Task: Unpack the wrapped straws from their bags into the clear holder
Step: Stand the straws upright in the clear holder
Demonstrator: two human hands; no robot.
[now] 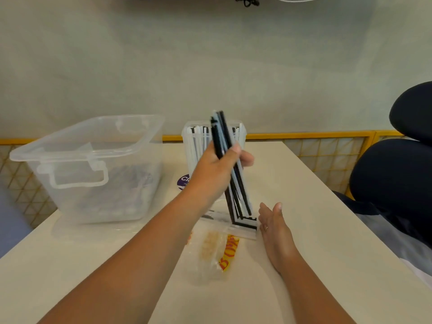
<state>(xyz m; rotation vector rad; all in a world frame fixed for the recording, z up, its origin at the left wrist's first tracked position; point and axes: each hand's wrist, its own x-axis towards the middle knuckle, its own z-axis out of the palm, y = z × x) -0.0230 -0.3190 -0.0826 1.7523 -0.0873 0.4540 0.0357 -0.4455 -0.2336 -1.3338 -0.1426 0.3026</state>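
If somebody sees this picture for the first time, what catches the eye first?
The left hand at the centre, gripping a bundle of black and white wrapped straws at the clear holder. The right hand lies open beside the holder's base, and a big clear bin stands on the left.

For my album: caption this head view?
Left hand grips wrapped straws at the clear holder; right hand open beside its base.

A large clear plastic tub (77,202) blocks the far left; the pale tabletop (327,230) lies open right of the tall clear holder (187,141).
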